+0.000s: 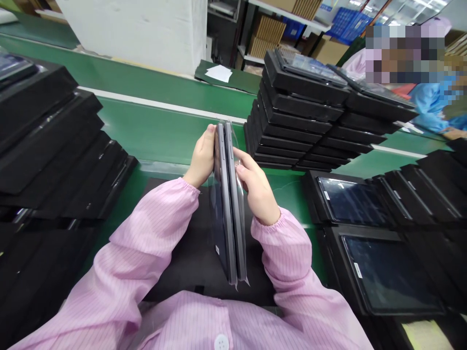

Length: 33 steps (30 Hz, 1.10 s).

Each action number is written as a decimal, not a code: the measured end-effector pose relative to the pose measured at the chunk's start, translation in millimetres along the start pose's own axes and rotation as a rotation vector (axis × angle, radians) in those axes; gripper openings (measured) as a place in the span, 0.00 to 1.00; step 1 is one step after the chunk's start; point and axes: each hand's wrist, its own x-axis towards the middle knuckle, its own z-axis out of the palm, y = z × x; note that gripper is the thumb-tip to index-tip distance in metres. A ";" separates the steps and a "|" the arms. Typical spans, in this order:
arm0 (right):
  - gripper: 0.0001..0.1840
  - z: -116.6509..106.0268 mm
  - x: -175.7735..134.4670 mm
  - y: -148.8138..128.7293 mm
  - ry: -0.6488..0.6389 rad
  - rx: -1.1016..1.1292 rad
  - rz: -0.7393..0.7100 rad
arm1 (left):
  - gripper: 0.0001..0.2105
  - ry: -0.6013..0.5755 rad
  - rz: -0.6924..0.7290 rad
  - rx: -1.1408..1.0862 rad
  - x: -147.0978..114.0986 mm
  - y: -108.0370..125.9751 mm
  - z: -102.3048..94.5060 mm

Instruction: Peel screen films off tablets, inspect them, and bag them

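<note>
I see both hands up in front of my chest, holding two slim grey tablets (229, 204) stood on edge, back to back, so only their thin sides face me. My left hand (202, 158) is closed flat against the left tablet near its top, thumb tip showing over the upper edge, fingers hidden behind the device. My right hand (258, 190) presses against the right tablet from the other side, fingers (243, 160) curled lightly and laid along its edge, not spread. The pair is squeezed between the two palms. A clear plastic film (241, 228) wraps the tablets and sticks out past their lower corner.

The tablets hang above a black foam mat (182, 262) lying on the green table (153, 131), just beyond my pink sleeves. To the right lie open black trays (379, 272) with tablets lying screen-up in them, and behind those a tall stack of black trays (302, 121). More black trays (54, 146) are heaped on my left. Another person in blue (434, 104) is at the far right.
</note>
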 end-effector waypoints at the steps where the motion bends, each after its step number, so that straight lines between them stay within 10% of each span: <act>1: 0.22 0.1 -0.1 -0.1 0.001 0.004 0.006 | 0.26 -0.004 0.000 0.000 0.0 0.0 0.0; 33: 0.35 -11.7 -32.0 -23.4 0.012 0.013 -0.208 | 0.18 -0.130 0.215 -0.013 -39.3 47.8 21.9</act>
